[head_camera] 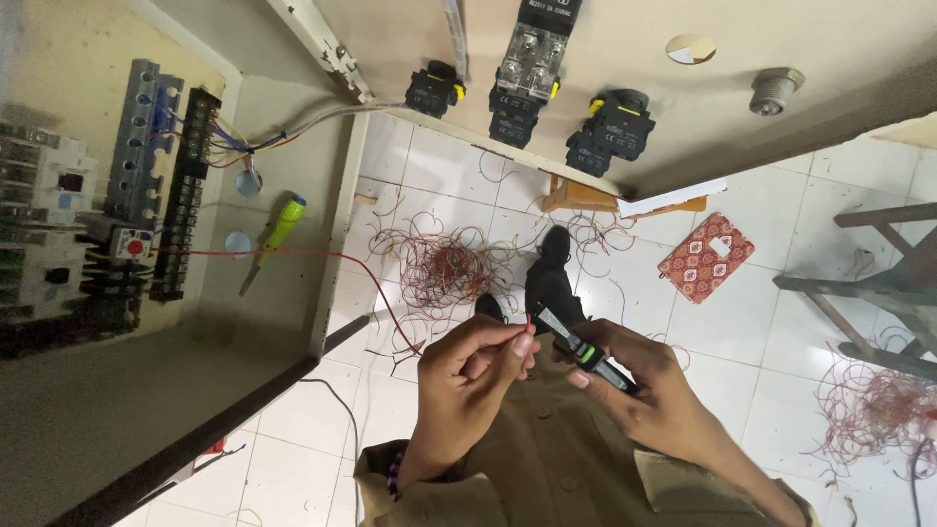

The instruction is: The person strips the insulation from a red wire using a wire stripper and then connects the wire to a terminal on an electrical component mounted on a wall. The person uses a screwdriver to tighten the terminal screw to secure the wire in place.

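My left hand (475, 369) pinches the free end of a thin red wire (386, 303) that runs from the black terminal strip (181, 200) inside the open cabinet on the left. My right hand (639, 385) grips a black wire stripper with a green mark (584, 351), its tip pointing at the wire end between the two hands. Both hands are held close together in front of my chest, above the tiled floor.
The cabinet holds grey breakers (44, 224) and a green-handled screwdriver (273, 234). Black push-button blocks (610, 132) are mounted on the open door above. A tangle of red wire (444, 268), a red patterned pad (706, 257), a wooden frame (878, 283) and more wire scraps (874, 410) lie on the floor.
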